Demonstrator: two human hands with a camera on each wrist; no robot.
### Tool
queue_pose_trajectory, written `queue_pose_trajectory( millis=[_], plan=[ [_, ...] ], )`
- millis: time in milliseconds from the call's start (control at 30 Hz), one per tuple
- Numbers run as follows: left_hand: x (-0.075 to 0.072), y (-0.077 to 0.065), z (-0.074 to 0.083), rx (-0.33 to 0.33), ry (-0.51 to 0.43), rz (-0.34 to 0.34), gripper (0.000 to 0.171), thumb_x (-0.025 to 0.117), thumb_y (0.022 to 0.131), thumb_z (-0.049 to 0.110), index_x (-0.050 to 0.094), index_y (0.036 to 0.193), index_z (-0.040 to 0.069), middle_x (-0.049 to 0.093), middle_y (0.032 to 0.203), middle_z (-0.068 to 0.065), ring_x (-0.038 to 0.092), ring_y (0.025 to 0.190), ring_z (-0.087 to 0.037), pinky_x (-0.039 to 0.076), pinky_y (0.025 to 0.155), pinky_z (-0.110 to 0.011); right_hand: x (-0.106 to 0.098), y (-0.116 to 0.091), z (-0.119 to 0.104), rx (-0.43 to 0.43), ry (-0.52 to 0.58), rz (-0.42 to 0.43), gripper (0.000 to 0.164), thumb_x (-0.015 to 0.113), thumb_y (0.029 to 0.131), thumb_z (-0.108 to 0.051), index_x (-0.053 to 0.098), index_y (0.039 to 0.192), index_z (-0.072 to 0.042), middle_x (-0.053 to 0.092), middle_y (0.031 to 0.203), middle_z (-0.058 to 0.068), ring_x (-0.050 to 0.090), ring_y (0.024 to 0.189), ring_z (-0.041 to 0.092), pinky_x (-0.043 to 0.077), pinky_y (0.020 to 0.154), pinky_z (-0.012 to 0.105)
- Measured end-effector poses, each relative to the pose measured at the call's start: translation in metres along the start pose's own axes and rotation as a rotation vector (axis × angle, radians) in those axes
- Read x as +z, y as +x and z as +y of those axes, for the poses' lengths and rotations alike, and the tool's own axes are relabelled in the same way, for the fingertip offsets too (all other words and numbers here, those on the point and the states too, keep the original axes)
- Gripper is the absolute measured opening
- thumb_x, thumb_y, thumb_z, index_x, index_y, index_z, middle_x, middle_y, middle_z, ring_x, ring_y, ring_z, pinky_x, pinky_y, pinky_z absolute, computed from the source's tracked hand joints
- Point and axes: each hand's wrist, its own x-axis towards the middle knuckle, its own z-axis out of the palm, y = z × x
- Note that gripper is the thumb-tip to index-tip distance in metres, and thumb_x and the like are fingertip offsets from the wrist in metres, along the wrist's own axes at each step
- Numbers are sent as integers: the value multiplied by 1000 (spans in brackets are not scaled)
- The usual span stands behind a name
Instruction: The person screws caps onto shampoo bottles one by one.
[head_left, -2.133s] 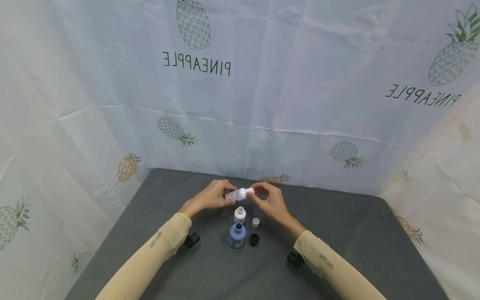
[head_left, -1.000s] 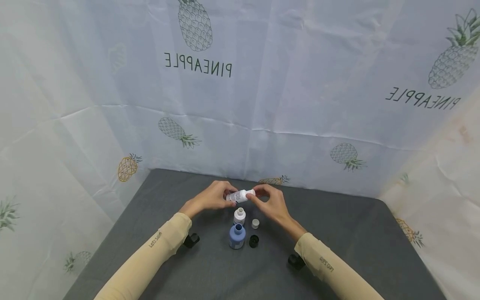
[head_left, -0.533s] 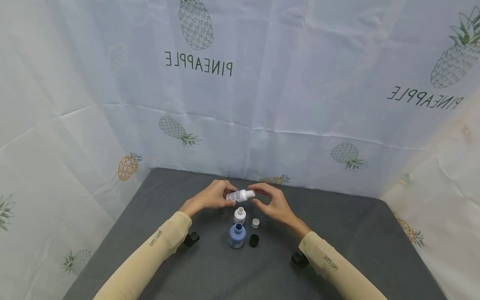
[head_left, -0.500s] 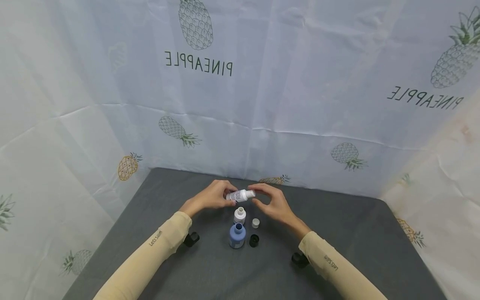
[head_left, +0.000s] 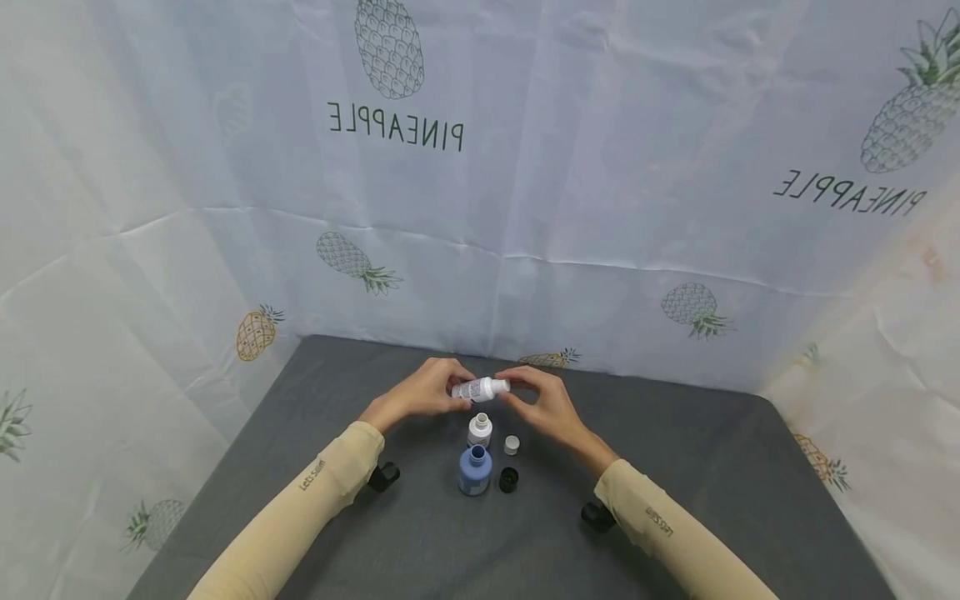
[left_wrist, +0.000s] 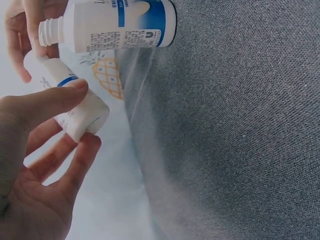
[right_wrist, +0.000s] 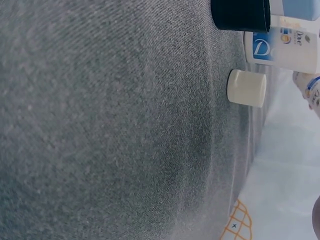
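My left hand (head_left: 429, 388) grips a small white bottle (head_left: 474, 390) by its body, tilted nearly on its side above the table. Thumb and fingers wrap the labelled bottle (left_wrist: 90, 116) in the left wrist view. At its neck end, my right hand (head_left: 549, 405) pinches the white cap (head_left: 501, 386); its fingers (left_wrist: 34, 22) partly show in the left wrist view. Just below stands an uncapped white bottle (head_left: 480, 430), its threaded neck bare. In front of that is an uncapped blue bottle (head_left: 475, 475). The right wrist view barely catches the right hand.
A loose white cap (head_left: 512, 445) lies right of the standing white bottle. Closer to me, a black cap (head_left: 508, 480) lies beside the blue bottle. The dark grey table (head_left: 660, 450) meets a pineapple-print curtain (head_left: 585, 208) at its far edge and sides.
Half a second ago my right fingers were spread off the cap; now they have come back onto it. The left hand and its bottle stay nearly still.
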Motion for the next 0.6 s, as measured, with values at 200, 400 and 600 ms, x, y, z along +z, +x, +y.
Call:
queue_pose_trajectory(
  millis=[200,400,600],
  plan=[
    [2,1,0,-3,1,-7,38,87,93,13,78,128,1,75,113,-11,64,87,-12,58,77,-24,1,-1,-1,73,-19,25,31,82,97,-10,77,127,-3,79,123,14,79,111,32,66,98,48],
    [4,1,-1,-2,5,-6,37,86,94,13,78,128,2,75,113,-11,62,86,-10,56,76,-23,3,0,1,137,-24,35,27,82,98,-13,79,123,-5,81,118,14,79,107,32,66,96,49],
    [3,1,-1,5,3,-4,36,86,93,12,79,127,1,75,112,-11,63,87,-12,56,76,-23,4,1,2,175,-39,44,26,82,98,-17,79,121,-4,82,114,11,80,103,28,67,92,37]
  ],
)
